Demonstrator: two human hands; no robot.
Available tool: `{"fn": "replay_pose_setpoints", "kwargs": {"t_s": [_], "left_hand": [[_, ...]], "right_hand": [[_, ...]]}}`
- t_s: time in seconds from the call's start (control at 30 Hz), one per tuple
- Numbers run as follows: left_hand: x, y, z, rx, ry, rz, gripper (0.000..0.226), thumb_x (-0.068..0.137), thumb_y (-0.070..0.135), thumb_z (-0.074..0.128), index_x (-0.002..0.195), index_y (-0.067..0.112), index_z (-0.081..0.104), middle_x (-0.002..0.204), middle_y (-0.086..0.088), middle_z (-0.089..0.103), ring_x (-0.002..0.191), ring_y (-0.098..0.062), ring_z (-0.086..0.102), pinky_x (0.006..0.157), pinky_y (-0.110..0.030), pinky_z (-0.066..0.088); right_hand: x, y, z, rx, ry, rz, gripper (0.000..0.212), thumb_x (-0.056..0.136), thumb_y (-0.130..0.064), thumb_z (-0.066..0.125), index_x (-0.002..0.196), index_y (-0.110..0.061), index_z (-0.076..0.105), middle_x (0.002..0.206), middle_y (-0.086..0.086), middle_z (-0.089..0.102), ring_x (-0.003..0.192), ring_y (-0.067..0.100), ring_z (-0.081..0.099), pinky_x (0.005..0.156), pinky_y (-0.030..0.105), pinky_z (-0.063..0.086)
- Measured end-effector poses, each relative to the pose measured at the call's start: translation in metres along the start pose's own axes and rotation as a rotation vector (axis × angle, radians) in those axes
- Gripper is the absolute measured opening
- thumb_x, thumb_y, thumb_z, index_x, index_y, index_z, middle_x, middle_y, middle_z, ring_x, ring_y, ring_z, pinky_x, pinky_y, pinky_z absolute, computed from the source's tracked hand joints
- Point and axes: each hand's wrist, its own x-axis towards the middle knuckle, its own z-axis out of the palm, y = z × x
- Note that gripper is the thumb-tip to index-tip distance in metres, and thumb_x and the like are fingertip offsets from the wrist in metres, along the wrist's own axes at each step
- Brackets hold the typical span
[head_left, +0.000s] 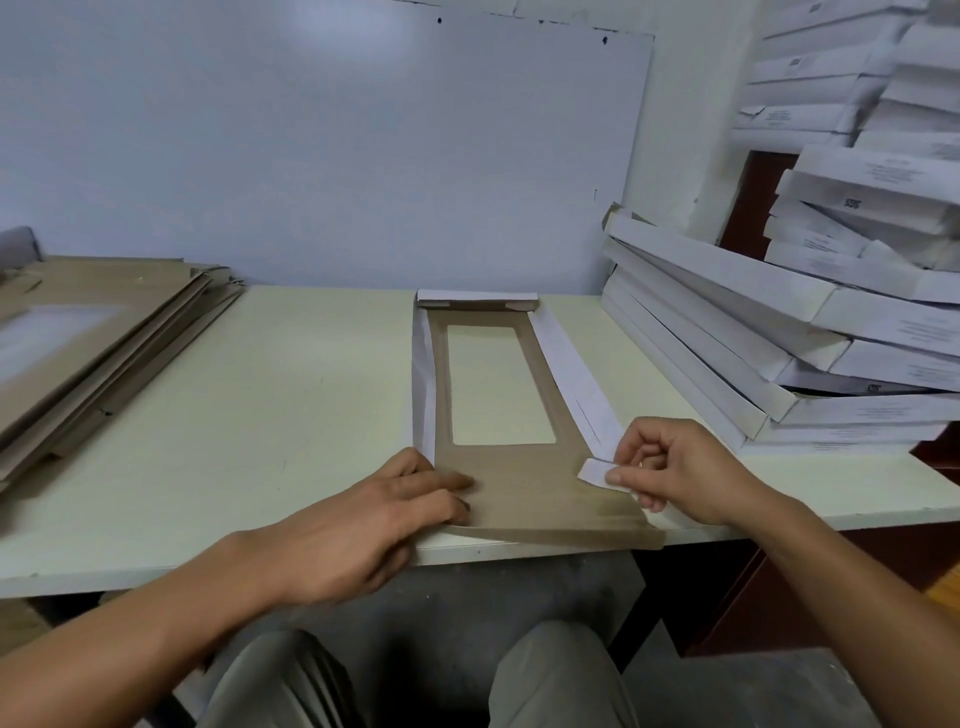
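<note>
Head view: the box blank (524, 493) lies flat at the table's (311, 415) near edge. Your left hand (363, 519) presses it with straight fingers, and your right hand (685, 467) pinches the corner tab (595, 472) between thumb and forefinger. Fold the tab squarely on its crease. The white boxes (779, 322) stacked at right hide their contents.

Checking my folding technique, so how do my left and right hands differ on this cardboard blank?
The left hand lies flat, fingers pressing the brown cardboard blank down; the right hand is curled, pinching a small white tab. The left hand sits at the blank's near left corner, the right hand at its right edge. Both work the blank's near end.
</note>
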Motion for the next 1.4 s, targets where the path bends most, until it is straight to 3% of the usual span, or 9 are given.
{"fn": "replay_pose_setpoints", "kwargs": {"t_s": [0.17, 0.43, 0.6, 0.73, 0.87, 1.0, 1.2, 1.3, 1.4], "left_hand": [[0.005, -0.002, 0.006, 0.084, 0.118, -0.022, 0.015, 0.093, 0.018, 0.055, 0.103, 0.013, 0.065, 0.135, -0.001, 0.059, 0.109, -0.021, 0.053, 0.089, -0.032, 0.049], [0.020, -0.005, 0.003, 0.086, 0.078, -0.196, 0.033, 0.084, 0.024, 0.056, 0.116, 0.018, 0.063, 0.127, 0.012, 0.059, 0.111, -0.015, 0.042, 0.095, -0.029, 0.040], [0.034, -0.010, 0.001, 0.093, 0.062, -0.252, 0.023, 0.099, 0.027, 0.044, 0.108, 0.021, 0.065, 0.104, 0.011, 0.065, 0.102, -0.014, 0.045, 0.086, -0.028, 0.036], [0.043, -0.010, -0.010, -0.075, 0.120, -0.339, 0.018, 0.096, 0.021, 0.056, 0.080, 0.015, 0.063, 0.069, 0.006, 0.058, 0.065, -0.011, 0.049, 0.062, -0.025, 0.039], [0.051, -0.012, -0.017, -0.241, 0.205, -0.428, 0.019, 0.093, 0.018, 0.064, 0.075, 0.024, 0.060, 0.075, 0.012, 0.057, 0.068, 0.000, 0.053, 0.062, -0.011, 0.038], [0.062, -0.021, -0.026, -0.358, 0.121, -0.504, 0.033, 0.097, 0.020, 0.058, 0.066, 0.024, 0.051, 0.060, 0.016, 0.048, 0.057, -0.003, 0.043, 0.055, -0.015, 0.033], [0.080, -0.032, -0.030, -0.424, -0.054, -0.670, 0.039, 0.095, 0.015, 0.054, 0.058, 0.021, 0.044, 0.050, 0.014, 0.037, 0.049, -0.005, 0.035, 0.048, -0.015, 0.027], [0.092, -0.033, -0.033, -0.356, -0.171, -0.735, 0.028, 0.094, 0.014, 0.050, 0.066, 0.013, 0.052, 0.065, 0.003, 0.044, 0.060, -0.012, 0.040, 0.055, -0.020, 0.031], [0.104, -0.029, -0.031, -0.226, -0.363, -0.740, 0.021, 0.094, 0.012, 0.045, 0.083, 0.006, 0.061, 0.076, -0.005, 0.051, 0.068, -0.019, 0.045, 0.061, -0.027, 0.036]], "right_hand": [[-0.004, -0.006, 0.003, -0.307, -0.015, -0.140, 0.017, 0.081, -0.024, 0.083, 0.072, -0.029, 0.069, 0.064, -0.002, 0.064, 0.054, 0.007, 0.053, 0.056, 0.025, 0.045], [-0.014, -0.020, 0.001, -0.336, -0.036, -0.242, 0.011, 0.091, -0.032, 0.070, 0.083, -0.029, 0.076, 0.082, -0.010, 0.071, 0.076, 0.014, 0.066, 0.069, 0.034, 0.054], [-0.018, -0.025, -0.006, -0.458, -0.158, -0.172, 0.071, 0.075, -0.082, 0.058, 0.100, -0.017, 0.069, 0.096, 0.003, 0.066, 0.088, 0.017, 0.062, 0.082, 0.041, 0.053], [-0.018, -0.026, -0.004, -0.490, -0.177, -0.273, 0.050, 0.091, -0.059, 0.056, 0.095, -0.011, 0.069, 0.090, 0.005, 0.067, 0.082, 0.018, 0.062, 0.077, 0.038, 0.051], [-0.007, -0.028, -0.003, -0.390, -0.118, -0.138, 0.041, 0.098, -0.037, 0.057, 0.070, -0.007, 0.059, 0.058, -0.007, 0.045, 0.053, 0.006, 0.040, 0.054, 0.018, 0.033], [0.010, -0.029, -0.003, -0.208, -0.151, 0.073, 0.045, 0.100, -0.028, 0.057, 0.069, 0.002, 0.045, 0.066, 0.004, 0.042, 0.058, 0.015, 0.051, 0.061, 0.023, 0.045], [0.025, -0.032, 0.002, -0.123, -0.159, 0.187, 0.041, 0.100, -0.027, 0.056, 0.069, -0.007, 0.039, 0.065, -0.001, 0.031, 0.060, 0.015, 0.030, 0.057, 0.027, 0.024], [0.029, -0.029, 0.007, -0.211, -0.110, 0.155, 0.019, 0.096, -0.030, 0.061, 0.088, -0.014, 0.068, 0.078, -0.001, 0.057, 0.068, 0.010, 0.049, 0.065, 0.022, 0.036], [0.028, -0.031, 0.014, -0.388, -0.073, 0.113, 0.018, 0.094, -0.035, 0.064, 0.112, -0.032, 0.064, 0.092, -0.017, 0.058, 0.080, -0.002, 0.055, 0.066, 0.012, 0.037]]}}
